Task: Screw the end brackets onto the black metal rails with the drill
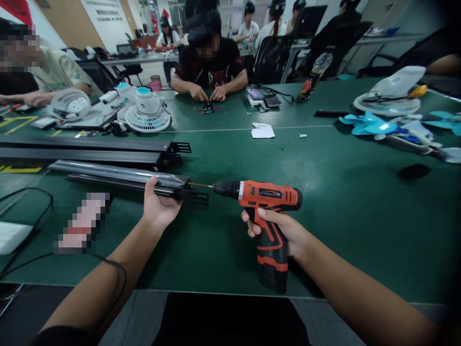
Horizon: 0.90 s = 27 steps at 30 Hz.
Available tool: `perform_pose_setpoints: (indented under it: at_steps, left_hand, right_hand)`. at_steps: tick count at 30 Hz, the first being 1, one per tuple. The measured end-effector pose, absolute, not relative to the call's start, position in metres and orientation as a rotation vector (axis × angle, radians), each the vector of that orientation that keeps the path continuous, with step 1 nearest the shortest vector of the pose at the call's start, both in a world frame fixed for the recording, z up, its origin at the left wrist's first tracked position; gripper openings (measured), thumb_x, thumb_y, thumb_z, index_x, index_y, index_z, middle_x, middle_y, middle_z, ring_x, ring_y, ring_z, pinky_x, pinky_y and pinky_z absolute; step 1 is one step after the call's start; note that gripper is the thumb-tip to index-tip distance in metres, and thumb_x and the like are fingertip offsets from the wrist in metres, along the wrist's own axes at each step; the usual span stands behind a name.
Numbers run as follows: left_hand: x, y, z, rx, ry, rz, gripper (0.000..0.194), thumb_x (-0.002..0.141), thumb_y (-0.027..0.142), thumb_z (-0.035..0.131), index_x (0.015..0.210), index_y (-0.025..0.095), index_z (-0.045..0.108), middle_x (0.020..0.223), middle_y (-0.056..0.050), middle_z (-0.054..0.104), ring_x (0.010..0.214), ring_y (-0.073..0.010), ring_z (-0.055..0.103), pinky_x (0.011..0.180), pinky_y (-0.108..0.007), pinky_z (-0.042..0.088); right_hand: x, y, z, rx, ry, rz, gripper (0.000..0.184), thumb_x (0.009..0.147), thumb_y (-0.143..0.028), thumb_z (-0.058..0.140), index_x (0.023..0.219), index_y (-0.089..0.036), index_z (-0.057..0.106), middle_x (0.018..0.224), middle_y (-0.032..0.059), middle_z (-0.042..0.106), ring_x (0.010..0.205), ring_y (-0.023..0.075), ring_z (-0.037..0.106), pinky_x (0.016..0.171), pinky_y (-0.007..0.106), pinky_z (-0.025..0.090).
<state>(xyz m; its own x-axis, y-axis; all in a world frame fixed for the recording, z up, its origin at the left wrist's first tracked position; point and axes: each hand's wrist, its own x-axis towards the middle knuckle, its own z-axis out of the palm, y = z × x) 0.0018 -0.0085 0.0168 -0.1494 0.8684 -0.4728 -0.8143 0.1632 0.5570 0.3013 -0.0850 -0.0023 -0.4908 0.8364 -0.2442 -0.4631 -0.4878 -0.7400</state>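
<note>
An orange and black cordless drill (270,194) is gripped by its handle in my right hand (284,228), pointing left. A long thin bit (200,185) runs from its chuck to the end of a long black metal profile (122,179); whether the tip sits in a screw I cannot tell. My left hand (162,206) is wrapped around that profile near its right end, thumb on top and fingers hidden beneath. Clear film seems to cover the top of the profile. A slotted bracket (196,198) sticks out at its right end.
More black profiles (82,149) lie behind. White fan parts (147,117) stand at the back left, blue fan blades (370,125) at the right. A phone (84,221) and a black cable (118,269) are by my left arm. A person (211,62) works opposite.
</note>
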Motion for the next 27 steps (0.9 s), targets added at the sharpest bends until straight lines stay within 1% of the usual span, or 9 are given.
perform_pose_setpoints:
  at_steps: [2,4,6,8,12,15,17,22,27]
  left_hand:
    - [0.0015,-0.008,0.0162,0.077,0.896,1.467,0.036,0.099,0.044,0.057,0.119,0.017,0.068,0.105,-0.012,0.078,0.091,-0.0292,0.078,0.074,-0.039,0.065]
    - [0.0008,-0.0076,0.0151,0.079,0.895,1.467,0.038,0.098,0.044,0.057,0.121,0.017,0.068,0.107,-0.012,0.078,0.091,-0.0291,0.077,0.075,-0.039,0.065]
    - [-0.0003,-0.0073,0.0135,0.087,0.892,1.464,0.039,0.098,0.045,0.057,0.123,0.016,0.068,0.108,-0.013,0.077,0.091,-0.0292,0.077,0.076,-0.04,0.065]
    - [-0.0014,-0.0071,0.012,0.09,0.888,1.462,0.039,0.098,0.045,0.058,0.122,0.016,0.068,0.108,-0.013,0.077,0.091,-0.0295,0.077,0.077,-0.04,0.065]
    - [-0.0024,-0.0063,0.0106,0.074,0.877,1.466,0.039,0.096,0.044,0.06,0.122,0.016,0.068,0.107,-0.013,0.077,0.092,-0.0304,0.077,0.08,-0.044,0.065]
    - [-0.0016,-0.0061,0.0114,0.071,0.894,1.477,0.036,0.097,0.044,0.059,0.12,0.017,0.068,0.106,-0.012,0.077,0.091,-0.03,0.077,0.079,-0.043,0.065]
    - [-0.0009,-0.0064,0.0124,0.074,0.901,1.48,0.035,0.098,0.044,0.058,0.119,0.018,0.068,0.106,-0.012,0.077,0.09,-0.0293,0.077,0.078,-0.041,0.065]
    - [0.0004,-0.0077,0.0142,0.086,0.898,1.476,0.035,0.098,0.044,0.058,0.119,0.017,0.068,0.106,-0.011,0.077,0.092,-0.0285,0.077,0.079,-0.04,0.065]
    - [0.0003,-0.0075,0.0135,0.087,0.881,1.474,0.034,0.097,0.044,0.059,0.119,0.018,0.068,0.104,-0.011,0.077,0.089,-0.0283,0.077,0.08,-0.041,0.065]
  right_hand:
    - [0.3011,-0.0853,-0.0023,-0.771,-0.77,2.038,0.031,0.086,-0.039,0.085,0.101,-0.014,0.075,0.075,0.0033,0.07,0.066,0.0141,0.064,0.063,0.025,0.054]
    - [0.3004,-0.0858,-0.0027,-0.777,-0.751,2.028,0.031,0.085,-0.039,0.086,0.101,-0.015,0.076,0.083,0.0046,0.073,0.067,0.0132,0.064,0.064,0.025,0.055]
    - [0.2993,-0.0864,-0.003,-0.792,-0.726,2.011,0.032,0.083,-0.038,0.088,0.101,-0.015,0.077,0.092,0.0055,0.075,0.069,0.0128,0.066,0.067,0.026,0.057]
    - [0.2983,-0.0871,-0.0029,-0.808,-0.708,1.996,0.032,0.081,-0.038,0.089,0.101,-0.015,0.078,0.097,0.0061,0.075,0.073,0.0141,0.069,0.073,0.028,0.059]
    - [0.2978,-0.0878,-0.0025,-0.816,-0.678,2.014,0.033,0.08,-0.038,0.091,0.1,-0.014,0.079,0.098,0.0084,0.076,0.082,0.019,0.073,0.085,0.036,0.062]
    - [0.2984,-0.0878,-0.003,-0.79,-0.658,2.028,0.037,0.078,-0.04,0.093,0.102,-0.015,0.079,0.097,0.0081,0.077,0.083,0.0202,0.073,0.089,0.04,0.062]
    - [0.2983,-0.0876,-0.0034,-0.781,-0.671,2.025,0.037,0.078,-0.04,0.093,0.102,-0.015,0.08,0.096,0.0075,0.076,0.083,0.0201,0.073,0.09,0.041,0.062]
    - [0.296,-0.0873,-0.0035,-0.793,-0.691,2.009,0.03,0.079,-0.038,0.092,0.096,-0.016,0.08,0.093,0.0063,0.076,0.084,0.0198,0.072,0.091,0.042,0.062]
    - [0.2954,-0.0873,-0.0045,-0.824,-0.698,1.986,0.03,0.079,-0.038,0.091,0.096,-0.015,0.081,0.092,0.0061,0.075,0.083,0.0191,0.071,0.091,0.039,0.06]
